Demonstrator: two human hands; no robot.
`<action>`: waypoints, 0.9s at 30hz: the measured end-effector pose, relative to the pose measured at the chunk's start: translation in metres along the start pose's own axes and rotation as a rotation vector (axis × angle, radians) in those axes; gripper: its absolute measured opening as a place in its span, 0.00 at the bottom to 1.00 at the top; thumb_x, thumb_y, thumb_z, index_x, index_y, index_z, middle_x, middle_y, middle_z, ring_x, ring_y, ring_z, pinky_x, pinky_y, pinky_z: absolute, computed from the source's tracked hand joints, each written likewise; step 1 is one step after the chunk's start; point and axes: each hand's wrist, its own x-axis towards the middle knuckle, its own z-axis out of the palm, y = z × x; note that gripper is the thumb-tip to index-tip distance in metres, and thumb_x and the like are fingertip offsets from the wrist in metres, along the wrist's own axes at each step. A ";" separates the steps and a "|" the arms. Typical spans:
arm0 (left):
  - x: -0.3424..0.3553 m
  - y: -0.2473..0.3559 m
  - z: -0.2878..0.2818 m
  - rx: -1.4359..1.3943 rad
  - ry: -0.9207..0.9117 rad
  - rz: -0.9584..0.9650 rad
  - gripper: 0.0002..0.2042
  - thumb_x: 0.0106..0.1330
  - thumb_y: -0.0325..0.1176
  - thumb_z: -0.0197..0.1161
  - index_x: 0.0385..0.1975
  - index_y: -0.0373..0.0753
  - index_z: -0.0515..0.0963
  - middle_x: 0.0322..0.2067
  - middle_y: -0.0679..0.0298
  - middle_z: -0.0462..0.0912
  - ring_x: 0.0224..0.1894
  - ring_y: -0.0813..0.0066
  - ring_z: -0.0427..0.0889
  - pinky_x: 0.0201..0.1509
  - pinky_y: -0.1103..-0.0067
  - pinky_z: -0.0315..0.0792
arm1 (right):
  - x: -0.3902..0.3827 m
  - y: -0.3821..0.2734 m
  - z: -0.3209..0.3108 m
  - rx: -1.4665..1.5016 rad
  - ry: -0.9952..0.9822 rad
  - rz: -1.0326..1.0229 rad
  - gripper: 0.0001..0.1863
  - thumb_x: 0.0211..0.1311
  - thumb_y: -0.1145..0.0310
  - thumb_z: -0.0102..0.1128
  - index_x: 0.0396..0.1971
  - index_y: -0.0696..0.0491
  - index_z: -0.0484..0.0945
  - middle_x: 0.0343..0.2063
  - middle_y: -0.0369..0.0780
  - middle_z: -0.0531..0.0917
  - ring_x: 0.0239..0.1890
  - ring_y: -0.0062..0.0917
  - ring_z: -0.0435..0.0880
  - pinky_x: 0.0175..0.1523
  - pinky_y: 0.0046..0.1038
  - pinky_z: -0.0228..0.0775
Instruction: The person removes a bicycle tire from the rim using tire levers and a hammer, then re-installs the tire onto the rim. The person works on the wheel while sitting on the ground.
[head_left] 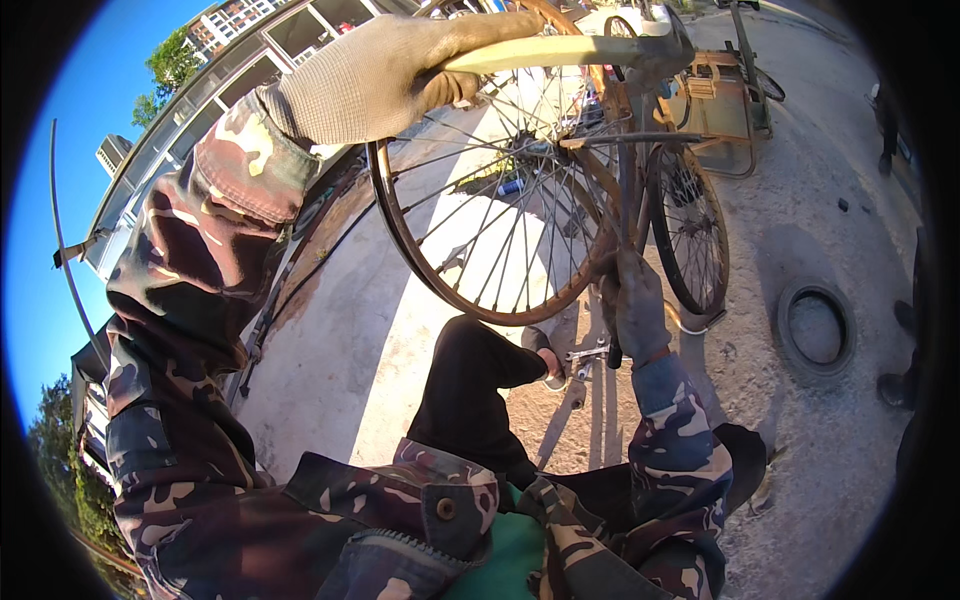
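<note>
Clearly, in the head view, the spoked wheel (pixel 530 150) fills the upper middle, upright in front of the person's bent knee. Its narrow rim is a rusty brown, darker along the left curve and catching light at the bottom. Many thin, straight spokes fan out from a dark hub, crossing one another near the centre; daylit ground shows between them. The top of the rim is partly hidden behind the left hand (pixel 370 80), which wears a tan ribbed glove and is wrapped around a pale-yellow-handled tool (pixel 545 55). The smooth handle reaches across the wheel to a dark, blocky head at its right end. The right hand (pixel 641 310), in a greyish glove, is just beside the rim's lower right, its fingers closed around a dark rod-like piece (pixel 614 353); shadow hides that piece's exact shape. Dark metal bars (pixel 626 185) run along the wheel's right side, and a second wheel (pixel 690 235) stands beyond them. Silvery wrenches (pixel 590 353) lie on the ground below, and a grey tyre (pixel 790 340) lies flat well off to the right.
</note>
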 end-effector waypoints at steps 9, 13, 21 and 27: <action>-0.055 0.019 -0.001 -0.484 0.028 -0.378 0.29 0.77 0.42 0.64 0.74 0.42 0.69 0.47 0.64 0.86 0.42 0.77 0.83 0.49 0.79 0.78 | -0.005 -0.003 0.012 -0.104 -0.077 -0.043 0.27 0.85 0.46 0.43 0.37 0.56 0.79 0.10 0.28 0.63 0.08 0.12 0.57 0.13 0.20 0.47; -0.073 0.047 0.011 -0.606 -0.015 -0.501 0.33 0.74 0.41 0.65 0.77 0.41 0.64 0.34 0.68 0.82 0.35 0.84 0.79 0.37 0.86 0.73 | -0.009 -0.005 0.013 -0.044 -0.069 0.006 0.25 0.84 0.49 0.47 0.36 0.55 0.80 0.14 0.28 0.66 0.11 0.10 0.59 0.17 0.19 0.47; -0.065 0.062 0.017 -0.593 0.003 -0.379 0.29 0.76 0.33 0.65 0.75 0.45 0.68 0.38 0.62 0.86 0.39 0.73 0.84 0.47 0.76 0.80 | -0.008 -0.006 0.009 -0.011 -0.058 0.053 0.25 0.84 0.48 0.49 0.35 0.55 0.81 0.12 0.27 0.65 0.10 0.10 0.57 0.16 0.20 0.45; -0.076 0.065 0.025 -0.540 -0.027 -0.370 0.28 0.74 0.32 0.66 0.74 0.45 0.70 0.40 0.58 0.87 0.33 0.70 0.84 0.42 0.75 0.80 | -0.008 -0.006 0.008 -0.015 -0.102 0.067 0.27 0.84 0.47 0.47 0.34 0.55 0.80 0.10 0.28 0.63 0.09 0.10 0.56 0.16 0.20 0.45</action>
